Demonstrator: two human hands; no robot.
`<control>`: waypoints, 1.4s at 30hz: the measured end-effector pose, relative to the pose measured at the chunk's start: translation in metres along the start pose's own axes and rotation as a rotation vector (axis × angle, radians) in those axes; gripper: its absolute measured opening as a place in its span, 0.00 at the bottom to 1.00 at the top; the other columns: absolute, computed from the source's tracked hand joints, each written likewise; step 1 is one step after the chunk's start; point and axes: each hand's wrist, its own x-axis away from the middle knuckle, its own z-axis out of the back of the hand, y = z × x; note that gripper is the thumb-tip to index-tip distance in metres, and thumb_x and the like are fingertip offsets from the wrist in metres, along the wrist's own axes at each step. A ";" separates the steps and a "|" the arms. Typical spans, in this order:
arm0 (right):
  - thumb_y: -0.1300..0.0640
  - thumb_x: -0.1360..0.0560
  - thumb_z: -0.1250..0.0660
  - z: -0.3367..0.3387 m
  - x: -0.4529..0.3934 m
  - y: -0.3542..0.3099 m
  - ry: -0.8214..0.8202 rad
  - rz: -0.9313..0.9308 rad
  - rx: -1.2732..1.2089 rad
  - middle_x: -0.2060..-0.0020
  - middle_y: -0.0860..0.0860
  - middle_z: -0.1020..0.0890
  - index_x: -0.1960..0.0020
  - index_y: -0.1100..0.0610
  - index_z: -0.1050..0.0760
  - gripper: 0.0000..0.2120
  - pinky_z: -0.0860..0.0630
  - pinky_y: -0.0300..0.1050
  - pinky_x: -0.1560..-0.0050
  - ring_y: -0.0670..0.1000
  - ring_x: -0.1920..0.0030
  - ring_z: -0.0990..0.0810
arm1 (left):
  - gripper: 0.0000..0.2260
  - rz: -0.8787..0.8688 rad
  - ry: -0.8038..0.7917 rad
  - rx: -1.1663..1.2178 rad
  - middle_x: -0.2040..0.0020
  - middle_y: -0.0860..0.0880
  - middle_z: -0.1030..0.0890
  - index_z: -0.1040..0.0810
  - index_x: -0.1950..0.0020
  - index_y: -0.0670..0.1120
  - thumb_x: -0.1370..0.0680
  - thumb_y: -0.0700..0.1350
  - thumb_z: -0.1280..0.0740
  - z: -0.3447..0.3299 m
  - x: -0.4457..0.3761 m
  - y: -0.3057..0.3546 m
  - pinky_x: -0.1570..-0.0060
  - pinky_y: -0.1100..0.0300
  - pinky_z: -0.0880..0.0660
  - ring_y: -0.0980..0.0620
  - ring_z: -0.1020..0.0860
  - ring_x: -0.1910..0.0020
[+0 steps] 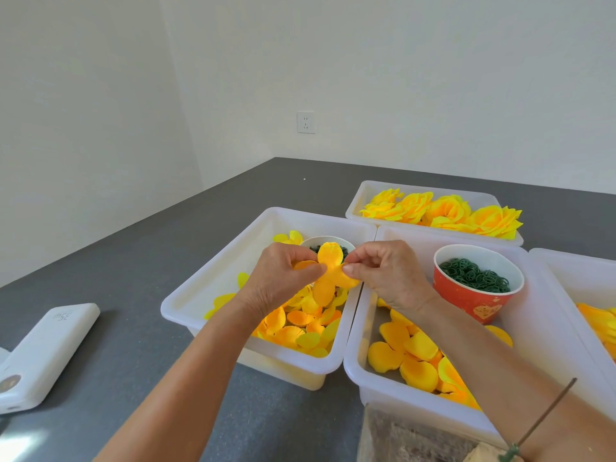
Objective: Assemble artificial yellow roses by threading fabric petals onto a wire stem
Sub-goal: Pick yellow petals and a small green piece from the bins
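Head view: I see both hands raised over the trays, working 1 yellow petal piece (328,273), a multi-lobed fabric cutout held above the left tray (186,295). Left hand (283,278) pinches the piece's left side, thumb and fingertips curled onto it. Right hand (390,275) pinches the right side the same way, thumb tip just beside the left thumb. So both are grasping the petal piece, neither released.

Left tray is white plastic, holds loose yellow petals (300,325) and a white cup (328,243) with dark green bits inside, partly hidden behind the petal piece. Middle tray (360,375), touching the left one, holds more loose petals (410,358) and a red paper cup (476,288) full of green rings (473,275). Back tray (366,195) holds finished yellow roses (443,213), about 4. A 4th tray (566,278) at the right edge shows some yellow petals, mostly cut off.

A thin green wire stem (546,418) lies across the right forearm at the lower right; I can't tell what supports it. Not yet threaded through the petal piece.

White power bank (46,351) lies on the grey table (133,261), well left of the trays. Wall socket (306,122) on the white wall behind.
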 end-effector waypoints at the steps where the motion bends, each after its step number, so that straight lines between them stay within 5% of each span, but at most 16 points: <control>1: 0.64 0.31 0.27 0.000 0.001 0.000 -0.005 0.002 -0.014 0.64 0.56 0.17 0.60 0.57 0.19 0.04 0.23 0.41 0.59 0.49 0.63 0.21 | 0.07 -0.013 -0.010 -0.003 0.72 0.48 0.25 0.19 0.65 0.49 0.27 0.43 0.30 0.000 0.000 0.000 0.71 0.69 0.35 0.59 0.33 0.74; 8: 0.59 0.31 0.27 0.001 0.004 -0.006 0.107 0.087 0.020 0.63 0.41 0.21 0.59 0.51 0.20 0.05 0.27 0.37 0.57 0.41 0.60 0.23 | 0.08 -0.095 0.040 -0.071 0.73 0.56 0.26 0.22 0.67 0.50 0.28 0.43 0.28 -0.002 -0.001 -0.002 0.73 0.72 0.35 0.59 0.31 0.74; 12: 0.55 0.33 0.24 0.001 0.006 -0.011 0.242 0.174 0.095 0.64 0.46 0.22 0.61 0.54 0.22 0.07 0.28 0.35 0.62 0.44 0.61 0.24 | 0.10 -0.107 0.044 -0.085 0.73 0.55 0.25 0.23 0.68 0.51 0.28 0.43 0.29 -0.003 -0.002 -0.003 0.72 0.71 0.34 0.59 0.31 0.74; 21: 0.63 0.32 0.26 -0.004 0.007 -0.010 0.063 0.224 0.080 0.63 0.51 0.19 0.57 0.60 0.18 0.04 0.28 0.36 0.62 0.42 0.63 0.24 | 0.07 -0.128 -0.001 -0.026 0.74 0.54 0.26 0.21 0.67 0.48 0.28 0.43 0.28 -0.003 -0.001 -0.003 0.73 0.69 0.36 0.60 0.33 0.75; 27: 0.67 0.29 0.30 -0.003 0.007 -0.007 0.013 0.158 -0.033 0.64 0.53 0.17 0.58 0.62 0.19 0.02 0.26 0.30 0.60 0.43 0.64 0.20 | 0.16 -0.102 -0.088 0.151 0.74 0.57 0.32 0.26 0.67 0.47 0.25 0.56 0.34 -0.004 0.000 -0.001 0.72 0.69 0.37 0.59 0.34 0.73; 31: 0.69 0.32 0.28 -0.005 0.009 -0.005 -0.045 0.179 -0.040 0.62 0.52 0.16 0.59 0.65 0.18 0.03 0.23 0.32 0.57 0.42 0.62 0.19 | 0.11 -0.037 -0.177 0.204 0.72 0.53 0.22 0.21 0.60 0.46 0.22 0.50 0.37 -0.003 -0.001 0.001 0.68 0.62 0.25 0.57 0.23 0.71; 36: 0.73 0.33 0.29 -0.001 0.010 -0.005 -0.080 0.167 -0.063 0.60 0.55 0.16 0.59 0.65 0.18 0.06 0.24 0.30 0.57 0.39 0.61 0.19 | 0.11 -0.016 -0.154 0.174 0.69 0.46 0.24 0.23 0.59 0.34 0.22 0.38 0.39 -0.004 -0.002 -0.001 0.68 0.62 0.25 0.55 0.26 0.71; 42: 0.73 0.32 0.30 -0.001 0.010 -0.008 -0.055 0.170 -0.124 0.64 0.52 0.17 0.62 0.60 0.20 0.08 0.23 0.34 0.60 0.45 0.62 0.18 | 0.07 0.001 0.012 -0.001 0.72 0.52 0.24 0.20 0.61 0.45 0.29 0.35 0.35 -0.004 -0.006 -0.008 0.71 0.66 0.29 0.58 0.30 0.73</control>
